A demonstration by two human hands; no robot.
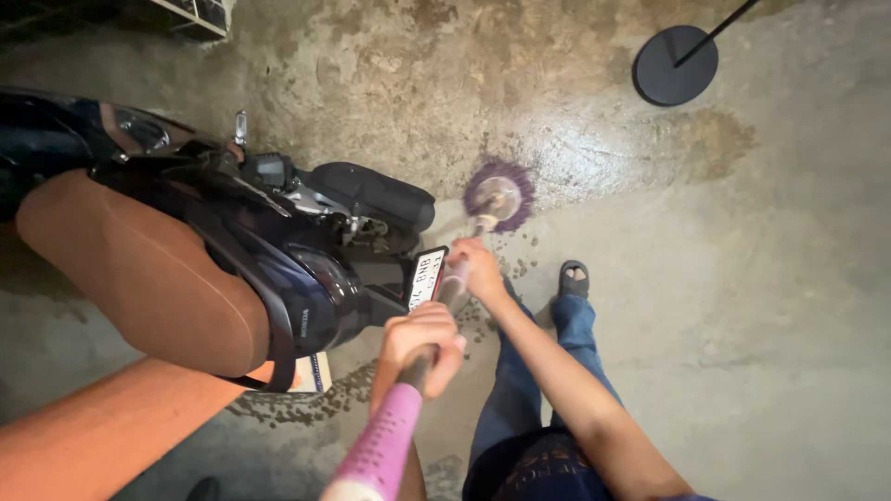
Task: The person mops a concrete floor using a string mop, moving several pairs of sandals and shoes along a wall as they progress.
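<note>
Head camera is looking straight down at a person gripping a mop handle [408, 408] with both hands. The left hand [422, 343] is wrapping fully around the dark part of the shaft just above the pink foam grip, fingers closed tight on it; the right hand [478, 269] is clasping the shaft farther along, nearer the head, also closed around it. The handle's long axis is running from the near bottom edge up and slightly right toward the far side, ending at the round purple mop head [499, 197], which is pressing on the wet concrete floor [761, 306]. So the mop head is lying far from both grips, with the right hand the nearer one. Just left of the shaft, a dark blue scooter [278, 250] with a brown seat [139, 269] is standing, its licence plate [427, 276] almost touching the handle. A sandalled foot [573, 278] is standing right of the hands, and a black round stand base [676, 65] is sitting at the far right.
</note>
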